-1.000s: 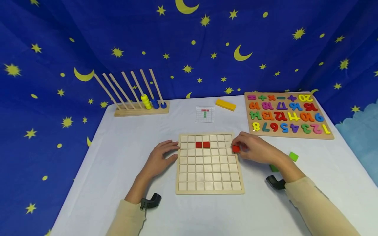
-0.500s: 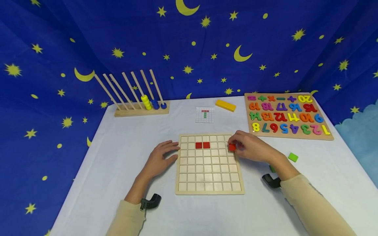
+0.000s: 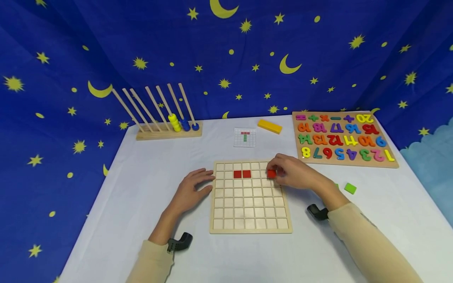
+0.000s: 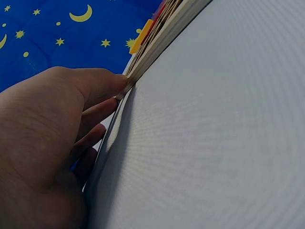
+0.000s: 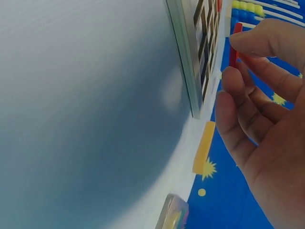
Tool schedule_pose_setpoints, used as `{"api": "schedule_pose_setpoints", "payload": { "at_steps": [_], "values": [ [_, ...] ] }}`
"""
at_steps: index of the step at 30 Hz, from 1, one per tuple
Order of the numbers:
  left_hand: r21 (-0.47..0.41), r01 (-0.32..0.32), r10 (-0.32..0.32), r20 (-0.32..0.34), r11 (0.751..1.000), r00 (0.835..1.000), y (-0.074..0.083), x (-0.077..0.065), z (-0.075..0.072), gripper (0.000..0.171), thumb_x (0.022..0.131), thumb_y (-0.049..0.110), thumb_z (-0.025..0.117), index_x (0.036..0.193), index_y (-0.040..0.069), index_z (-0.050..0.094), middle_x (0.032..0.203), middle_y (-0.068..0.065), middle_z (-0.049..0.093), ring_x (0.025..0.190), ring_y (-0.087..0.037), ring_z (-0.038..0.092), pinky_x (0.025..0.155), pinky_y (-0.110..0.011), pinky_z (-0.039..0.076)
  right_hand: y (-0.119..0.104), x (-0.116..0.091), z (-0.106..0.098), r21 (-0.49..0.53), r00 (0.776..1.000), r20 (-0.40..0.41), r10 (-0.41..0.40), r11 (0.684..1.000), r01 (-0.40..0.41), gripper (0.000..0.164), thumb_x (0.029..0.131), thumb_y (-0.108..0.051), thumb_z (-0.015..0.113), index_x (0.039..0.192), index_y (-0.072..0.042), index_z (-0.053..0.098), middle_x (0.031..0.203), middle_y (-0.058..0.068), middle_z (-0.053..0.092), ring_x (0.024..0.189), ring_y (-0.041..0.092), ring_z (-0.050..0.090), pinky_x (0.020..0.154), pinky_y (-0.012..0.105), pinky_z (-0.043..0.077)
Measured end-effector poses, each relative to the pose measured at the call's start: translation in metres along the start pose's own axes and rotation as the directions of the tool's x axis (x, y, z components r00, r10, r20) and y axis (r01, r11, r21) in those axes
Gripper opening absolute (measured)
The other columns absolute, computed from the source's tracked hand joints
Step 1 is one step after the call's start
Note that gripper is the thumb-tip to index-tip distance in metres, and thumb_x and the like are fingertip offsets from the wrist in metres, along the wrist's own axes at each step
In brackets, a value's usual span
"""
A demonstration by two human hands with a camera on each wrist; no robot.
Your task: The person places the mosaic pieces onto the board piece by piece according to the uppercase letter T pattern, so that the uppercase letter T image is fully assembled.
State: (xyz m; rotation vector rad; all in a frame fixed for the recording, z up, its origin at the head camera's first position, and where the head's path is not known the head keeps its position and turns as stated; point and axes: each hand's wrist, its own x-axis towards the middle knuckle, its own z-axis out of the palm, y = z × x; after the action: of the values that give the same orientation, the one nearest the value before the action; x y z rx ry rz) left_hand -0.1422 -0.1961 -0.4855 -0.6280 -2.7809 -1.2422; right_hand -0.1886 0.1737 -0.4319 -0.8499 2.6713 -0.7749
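Note:
A wooden grid board (image 3: 244,202) lies at the middle of the table, with two red square tiles (image 3: 237,174) side by side in its second row. My right hand (image 3: 295,171) pinches another red tile (image 3: 271,173) between thumb and fingers, over the board's upper right part. In the right wrist view that held tile (image 5: 235,44) shows edge-on, apart from the grid. My left hand (image 3: 191,191) rests at the board's left edge with fingers spread and touching the frame. The left wrist view shows its thumb against the board's side (image 4: 152,52).
Behind the board lie a pattern card (image 3: 245,137) with a red and green T and a yellow block (image 3: 269,126). A peg abacus (image 3: 170,134) stands back left, a number puzzle board (image 3: 345,160) back right. Near the right forearm lies a green tile (image 3: 350,188), another partly hidden.
My right hand has moved left with the red tile, from the board's right edge to over its right columns. The left hand stays in place.

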Motion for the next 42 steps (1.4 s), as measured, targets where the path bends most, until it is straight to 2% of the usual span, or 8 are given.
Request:
{"api": "schedule_pose_setpoints", "payload": {
  "at_steps": [11,27,34,42],
  "values": [
    [0.01,0.027,-0.027,0.007,1.0,1.0,0.001,0.0,0.0,0.032,0.09,0.023,0.07,0.121,0.016,0.068,0.135,0.005,0.056,0.134,-0.017,0.037,0.109,-0.046,0.028,-0.006,0.014,0.003,0.037,1.0,0.007,-0.022,0.999,0.022,0.031,0.079,-0.011,0.075,0.109,-0.014,0.067,0.094,-0.002,0.057,0.08,0.016,0.052,0.069,0.031,0.046],
    [0.015,0.02,-0.02,0.009,1.0,1.0,-0.001,0.0,0.001,0.032,0.09,0.023,0.07,0.121,0.016,0.068,0.134,0.005,0.056,0.133,-0.017,0.037,0.109,-0.046,0.028,-0.015,0.037,0.016,0.027,0.998,0.039,-0.043,0.999,0.042,0.032,0.079,-0.011,0.073,0.11,-0.013,0.067,0.097,0.0,0.058,0.081,0.015,0.052,0.072,0.031,0.046],
    [0.016,0.001,-0.001,0.01,1.0,1.0,-0.001,0.001,0.001,0.033,0.09,0.023,0.07,0.122,0.015,0.068,0.134,0.005,0.056,0.133,-0.018,0.037,0.109,-0.045,0.028,-0.017,0.04,0.02,0.012,0.998,0.058,-0.038,0.999,0.037,0.033,0.08,-0.01,0.073,0.112,-0.013,0.067,0.098,-0.001,0.057,0.083,0.015,0.051,0.073,0.031,0.045],
    [0.013,0.01,-0.01,0.004,1.0,1.0,-0.002,0.0,0.001,0.032,0.09,0.025,0.07,0.121,0.017,0.068,0.134,0.007,0.055,0.133,-0.016,0.037,0.109,-0.045,0.029,-0.018,0.041,0.021,0.017,0.997,0.061,-0.039,0.999,0.038,0.033,0.08,-0.01,0.073,0.112,-0.012,0.068,0.099,0.0,0.058,0.083,0.016,0.05,0.075,0.031,0.044]
  ]
}}
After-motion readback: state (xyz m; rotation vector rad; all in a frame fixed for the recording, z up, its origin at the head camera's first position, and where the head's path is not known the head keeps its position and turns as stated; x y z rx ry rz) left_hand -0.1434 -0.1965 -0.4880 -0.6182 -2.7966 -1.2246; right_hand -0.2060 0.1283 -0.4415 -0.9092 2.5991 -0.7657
